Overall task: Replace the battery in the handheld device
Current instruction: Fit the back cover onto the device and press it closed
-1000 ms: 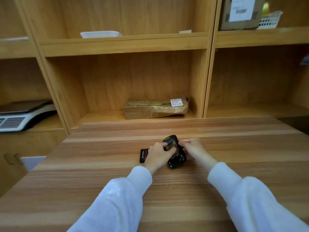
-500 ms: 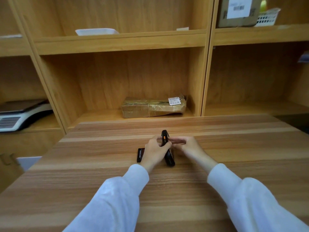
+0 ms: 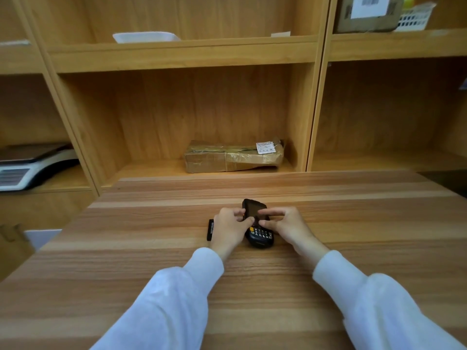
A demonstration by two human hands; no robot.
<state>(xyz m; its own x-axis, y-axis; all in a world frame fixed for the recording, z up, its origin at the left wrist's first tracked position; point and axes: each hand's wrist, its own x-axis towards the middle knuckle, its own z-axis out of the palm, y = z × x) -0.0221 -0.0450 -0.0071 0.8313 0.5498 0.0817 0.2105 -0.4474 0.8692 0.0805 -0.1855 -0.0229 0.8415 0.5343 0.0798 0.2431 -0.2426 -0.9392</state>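
Note:
The black handheld device [image 3: 255, 210] lies on the wooden table [image 3: 151, 248], screen and keypad facing up. My left hand [image 3: 231, 227] grips its left side, thumb across the lower screen. My right hand [image 3: 286, 226] holds its right side, with the index finger stretched over the screen. A flat black battery [image 3: 211, 229] lies on the table just left of my left hand, partly hidden behind it.
Wooden shelving stands behind the table. A taped cardboard parcel [image 3: 233, 156] lies in the middle compartment. A weighing scale [image 3: 27, 168] sits on the left shelf. A white tray [image 3: 145, 36] and a labelled box [image 3: 369, 13] are on the upper shelves.
The device has been turned over: back side up a second ago, on its edge half a second ago, now flat with the keypad and screen up. Both hands stayed on it.

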